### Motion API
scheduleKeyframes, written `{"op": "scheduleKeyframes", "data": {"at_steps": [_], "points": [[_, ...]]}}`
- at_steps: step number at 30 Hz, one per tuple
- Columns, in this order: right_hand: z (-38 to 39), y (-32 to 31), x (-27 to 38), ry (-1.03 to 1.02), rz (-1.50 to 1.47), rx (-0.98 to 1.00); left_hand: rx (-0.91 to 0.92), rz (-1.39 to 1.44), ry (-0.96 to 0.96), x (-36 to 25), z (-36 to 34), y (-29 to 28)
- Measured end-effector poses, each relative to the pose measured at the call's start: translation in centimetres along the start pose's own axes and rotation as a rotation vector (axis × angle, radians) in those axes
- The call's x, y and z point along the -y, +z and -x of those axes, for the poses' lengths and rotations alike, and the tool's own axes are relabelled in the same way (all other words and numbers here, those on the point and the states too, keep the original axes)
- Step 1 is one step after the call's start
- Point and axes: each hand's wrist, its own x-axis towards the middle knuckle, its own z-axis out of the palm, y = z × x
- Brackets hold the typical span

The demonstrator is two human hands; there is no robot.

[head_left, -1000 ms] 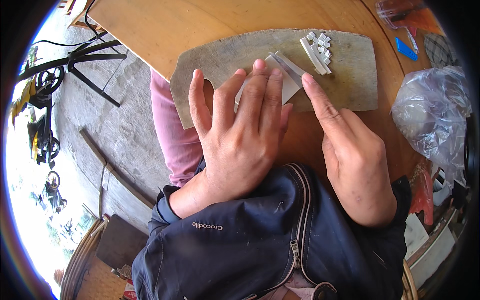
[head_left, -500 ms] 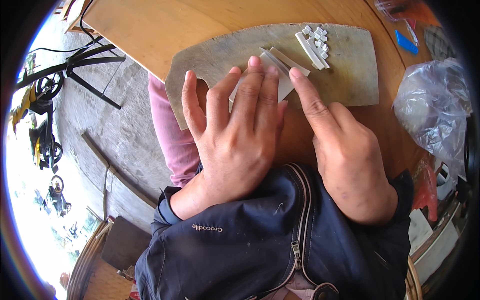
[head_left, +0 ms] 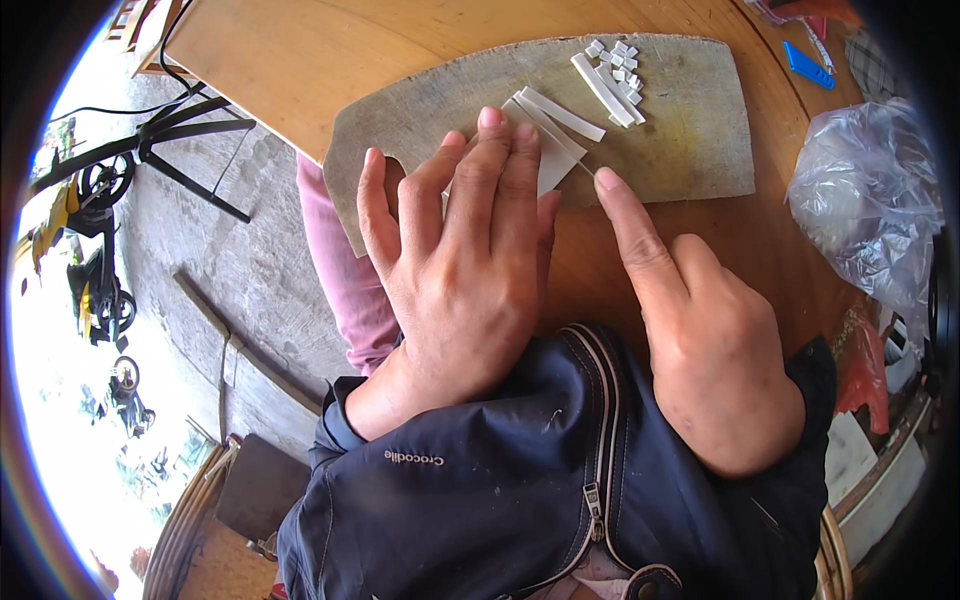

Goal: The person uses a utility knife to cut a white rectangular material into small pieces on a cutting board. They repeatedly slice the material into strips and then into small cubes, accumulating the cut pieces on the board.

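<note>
My left hand (head_left: 465, 235) lies with its fingers stretched out, pressing a white sheet (head_left: 558, 165) down on a worn grey-brown board (head_left: 690, 130). Along the sheet's upper right edge run a narrow strip that looks cut and, slightly apart, a loose white strip (head_left: 562, 113). My right hand (head_left: 700, 320) is closed, its index finger extended over a thin knife whose tip shows beside the sheet's right corner; the handle is hidden under the hand. Farther back on the board lie white strips (head_left: 602, 90) and several small white pieces (head_left: 622, 62).
The board rests on a wooden table (head_left: 420, 45). At the right are a blue plastic tool (head_left: 808, 66), a clear plastic bag (head_left: 865, 195) and a red bag (head_left: 862, 380). A black metal frame (head_left: 175, 130) stands on the concrete floor at the left.
My right hand has drawn the knife back toward me and to the right, off the sheet's edge. The loose strip now lies farther from the sheet. My left hand stays pressed on it.
</note>
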Motion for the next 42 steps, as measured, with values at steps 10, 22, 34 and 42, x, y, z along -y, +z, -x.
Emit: {"op": "scheduleKeyframes", "data": {"at_steps": [10, 22, 34, 42], "points": [[1.5, -2.6, -0.8, 0.057, 0.086, 0.073, -0.032, -0.002, 0.033, 0.2, 0.2, 0.4], [-0.5, -1.7, -1.6, -0.008, -0.187, 0.014, -0.072, 0.067, 0.014, 0.3, 0.1, 0.7], [-1.1, -1.7, -2.6, 0.014, -0.190, -0.147, -0.147, 0.198, 0.025, 1.3, 0.4, 1.7], [-2.5, 0.0, -1.4, -0.080, -0.293, -0.081, -0.155, 0.230, 0.031, 1.4, 0.3, 1.8]]}}
